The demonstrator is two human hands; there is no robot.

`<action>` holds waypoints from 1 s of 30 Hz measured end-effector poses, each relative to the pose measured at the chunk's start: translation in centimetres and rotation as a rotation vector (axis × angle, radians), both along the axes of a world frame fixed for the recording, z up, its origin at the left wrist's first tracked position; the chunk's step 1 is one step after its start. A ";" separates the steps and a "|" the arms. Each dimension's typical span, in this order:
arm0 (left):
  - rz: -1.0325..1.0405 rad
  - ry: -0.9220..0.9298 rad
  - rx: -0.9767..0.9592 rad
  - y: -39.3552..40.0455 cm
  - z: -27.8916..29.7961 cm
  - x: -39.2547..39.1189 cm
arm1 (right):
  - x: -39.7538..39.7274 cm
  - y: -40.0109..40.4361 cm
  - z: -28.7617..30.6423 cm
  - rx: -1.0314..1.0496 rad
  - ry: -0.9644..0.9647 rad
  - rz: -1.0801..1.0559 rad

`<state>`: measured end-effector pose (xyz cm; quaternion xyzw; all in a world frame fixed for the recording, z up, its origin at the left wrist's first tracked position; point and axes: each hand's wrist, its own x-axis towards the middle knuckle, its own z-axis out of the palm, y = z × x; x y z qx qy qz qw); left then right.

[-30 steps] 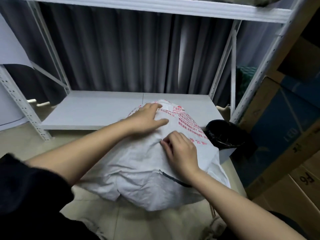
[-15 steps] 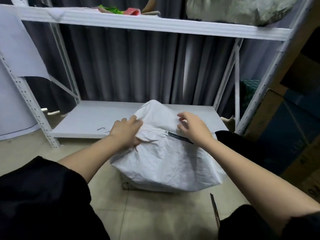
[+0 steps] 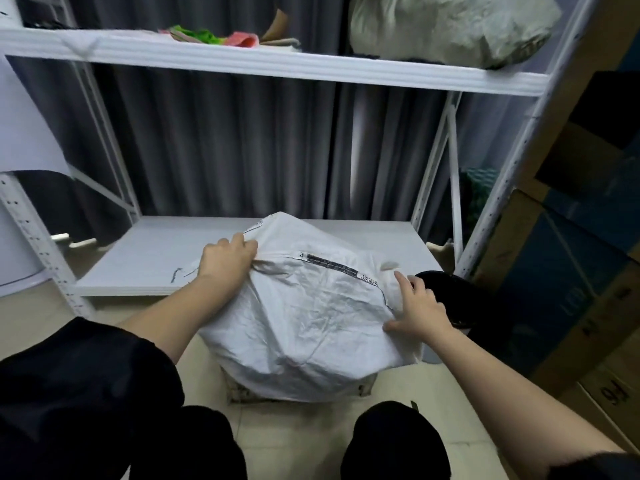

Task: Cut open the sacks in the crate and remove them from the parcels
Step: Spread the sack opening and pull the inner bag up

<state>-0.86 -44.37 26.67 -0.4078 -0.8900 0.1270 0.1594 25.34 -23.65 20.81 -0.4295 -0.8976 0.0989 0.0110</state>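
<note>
A bulging white woven sack (image 3: 311, 327) stands on the floor in front of me and covers most of a crate, of which only the lower rim (image 3: 242, 393) shows. A stitched seam with black print runs across the sack's top. My left hand (image 3: 227, 259) is closed on a pinch of sack fabric at the left end of that seam. My right hand (image 3: 417, 306) lies on the sack's right side with fingers spread, pressing the cloth. Whatever the sack contains is hidden.
A white metal rack has a low shelf (image 3: 156, 258) right behind the sack and an upper shelf (image 3: 277, 67) bearing a grey bundle (image 3: 446, 26) and scraps. A black bag (image 3: 446, 292) sits at the right, cardboard boxes (image 3: 571, 289) beyond it. My knees are below.
The sack has been turned, so the red print is gone and the stitched seam faces up. My right hand slid from the top down to the right side. The view tilted upward.
</note>
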 end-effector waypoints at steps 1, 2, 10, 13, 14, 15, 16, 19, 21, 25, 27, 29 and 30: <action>0.017 -0.024 0.013 -0.2 -0.1 -0.4 | -0.5 0.2 -0.3 -0.010 -0.013 0.018; 0.030 -0.049 0.021 -0.4 -0.1 -0.8 | -1.1 0.4 -0.6 -0.018 -0.055 0.047; 0.041 -0.127 0.166 -0.3 1.3 -2.9 | -3.2 -0.5 1.8 0.261 -0.353 0.254; 0.053 -0.077 0.305 -0.2 5.3 -4.7 | -3.8 2.2 6.8 0.323 -0.145 0.146; 0.083 -0.057 0.386 -0.2 7.0 -5.6 | -4.1 3.2 9.1 0.341 0.015 0.087; 0.103 -0.057 0.503 -0.3 8.8 -6.5 | -4.2 4.1 11.7 0.353 0.209 0.022; 0.109 -0.069 0.645 -0.3 10.4 -7.2 | -4.3 4.6 14.3 0.363 0.400 -0.041; 0.143 -0.086 0.811 -0.9 12.8 -7.9 | -4.6 4.8 19.1 0.361 0.660 -0.170; 0.166 -0.130 0.546 -1.3 13.2 -7.7 | -4.7 4.6 19.6 0.337 0.465 -0.132; 0.136 -0.156 0.580 -1.9 15.0 -7.1 | -4.3 5.3 21.1 0.327 0.610 -0.244; 0.063 -0.126 0.838 -0.9 14.9 -6.3 | -4.6 5.8 21.6 0.228 0.857 -0.369; 0.078 -0.243 0.779 -0.1 13.6 -5.0 | -4.0 5.4 20.6 0.088 0.797 -0.362; 0.096 -0.327 0.556 0.1 12.6 -4.7 | -3.5 5.7 19.7 0.036 0.621 -0.286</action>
